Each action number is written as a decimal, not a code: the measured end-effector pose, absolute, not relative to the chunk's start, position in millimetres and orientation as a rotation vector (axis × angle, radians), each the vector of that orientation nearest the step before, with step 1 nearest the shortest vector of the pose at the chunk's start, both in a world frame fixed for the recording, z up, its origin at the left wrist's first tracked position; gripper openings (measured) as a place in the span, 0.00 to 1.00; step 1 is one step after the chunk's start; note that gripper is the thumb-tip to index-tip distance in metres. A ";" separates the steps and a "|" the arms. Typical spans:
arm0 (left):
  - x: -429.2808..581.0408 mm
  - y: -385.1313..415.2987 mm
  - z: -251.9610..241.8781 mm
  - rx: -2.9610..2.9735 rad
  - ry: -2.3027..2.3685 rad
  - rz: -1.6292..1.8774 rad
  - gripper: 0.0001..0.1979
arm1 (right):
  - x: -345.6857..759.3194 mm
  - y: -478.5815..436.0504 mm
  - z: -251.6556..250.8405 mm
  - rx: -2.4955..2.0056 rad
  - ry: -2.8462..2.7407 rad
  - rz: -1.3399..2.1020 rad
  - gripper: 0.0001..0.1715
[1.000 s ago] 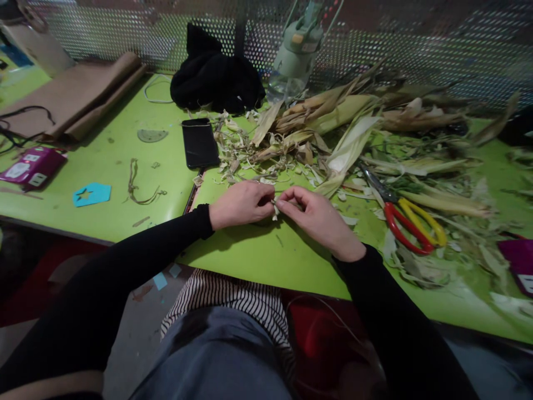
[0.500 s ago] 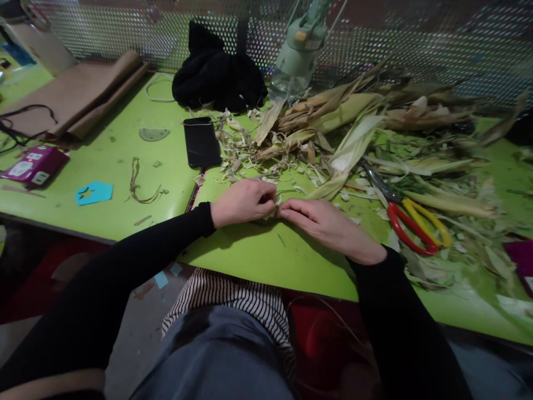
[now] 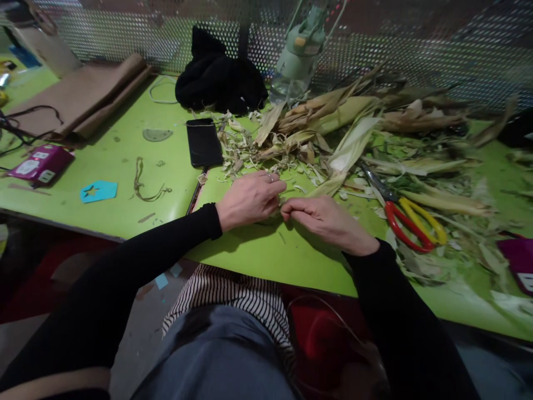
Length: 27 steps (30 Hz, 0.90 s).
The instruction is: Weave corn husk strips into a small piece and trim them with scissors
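Note:
My left hand (image 3: pixel 249 199) and my right hand (image 3: pixel 327 221) meet fingertip to fingertip on the green table (image 3: pixel 258 255), both with fingers curled. Between them they pinch a small pale scrap of corn husk (image 3: pixel 280 206), mostly hidden by the fingers. A ring shows on my left hand. Just beyond the hands lies a heap of dry corn husks (image 3: pixel 333 128) and small husk trimmings (image 3: pixel 250 153). Red-and-yellow scissors (image 3: pixel 410 222) lie shut on the table to the right of my right hand.
A black phone (image 3: pixel 203 143) lies left of the husks. Behind it sit a black cloth bundle (image 3: pixel 220 83) and a pale green bottle (image 3: pixel 297 55) against a perforated metal screen. At the left are a brown paper roll (image 3: pixel 83 94), a magenta box (image 3: pixel 39 165) and a blue paper tag (image 3: pixel 97 191).
Both hands have lowered onto the table and closed tighter around the husk scrap; my left hand rolled over so its back and ring face up. The scrap is now nearly hidden.

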<state>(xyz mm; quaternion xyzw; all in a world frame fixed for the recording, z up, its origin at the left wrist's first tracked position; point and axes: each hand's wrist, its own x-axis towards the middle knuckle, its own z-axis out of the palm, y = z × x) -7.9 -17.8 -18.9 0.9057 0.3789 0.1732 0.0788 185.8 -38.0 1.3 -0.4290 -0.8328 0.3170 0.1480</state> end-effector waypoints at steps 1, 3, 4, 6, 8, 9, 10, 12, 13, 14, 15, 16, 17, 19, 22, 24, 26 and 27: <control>-8.0 -17.2 -17.9 2.698 1.128 0.553 0.10 | 186.5 -37.6 1.1 -1.224 -2.371 0.950 0.12; -9.6 -14.2 -14.5 2.590 1.125 0.610 0.09 | 187.9 -37.1 -0.2 -1.205 -2.275 1.034 0.11; -11.3 -12.0 -12.1 2.489 1.118 0.624 0.09 | 188.5 -37.0 -1.0 -1.197 -2.199 1.065 0.11; -16.0 -7.6 -6.1 2.233 1.062 0.645 0.10 | 189.3 -37.6 -2.5 -1.185 -2.007 1.107 0.10; -21.1 -4.8 -0.4 2.006 0.919 0.690 0.11 | 189.6 -38.6 -3.2 -1.168 -1.835 1.157 0.08; -22.9 -4.3 1.8 1.916 0.828 0.709 0.12 | 189.5 -39.1 -3.4 -1.162 -1.777 1.193 0.08; -24.0 -4.4 3.2 1.842 0.742 0.718 0.14 | 189.4 -39.3 -3.5 -1.157 -1.738 1.229 0.07; -23.4 -5.6 3.7 1.730 0.624 0.687 0.16 | 189.0 -39.0 -4.1 -1.160 -1.691 1.285 0.07; -22.1 -6.3 2.8 1.688 0.603 0.658 0.15 | 188.8 -38.3 -4.7 -1.174 -1.668 1.299 0.06; -20.3 -6.7 1.2 1.650 0.603 0.634 0.14 | 188.7 -37.4 -5.5 -1.192 -1.644 1.304 0.06; -18.3 -6.9 -0.9 1.613 0.616 0.617 0.12 | 188.7 -36.3 -6.6 -1.211 -1.624 1.300 0.05; -16.4 -6.8 -3.2 1.573 0.631 0.608 0.11 | 188.8 -35.0 -7.8 -1.233 -1.612 1.286 0.05; -14.8 -6.4 -5.6 1.534 0.646 0.610 0.10 | 188.8 -33.8 -9.0 -1.254 -1.612 1.259 0.04; -12.6 -5.6 -10.0 1.466 0.668 0.631 0.08 | 188.9 -31.7 -10.6 -1.308 -1.635 1.168 0.04; -11.5 -5.0 -14.1 1.389 0.701 0.670 0.09 | 188.9 -30.5 -9.0 -1.412 -1.698 0.952 0.07; -11.1 -5.2 -15.7 1.364 0.715 0.687 0.09 | 188.8 -30.9 -5.5 -1.430 -1.734 0.831 0.10; -10.2 -5.4 -17.5 1.351 0.724 0.708 0.08 | 188.5 -31.8 -1.7 -1.405 -1.753 0.806 0.12; -9.5 -5.3 -18.5 1.348 0.727 0.719 0.08 | 188.3 -32.2 -0.3 -1.391 -1.750 0.818 0.14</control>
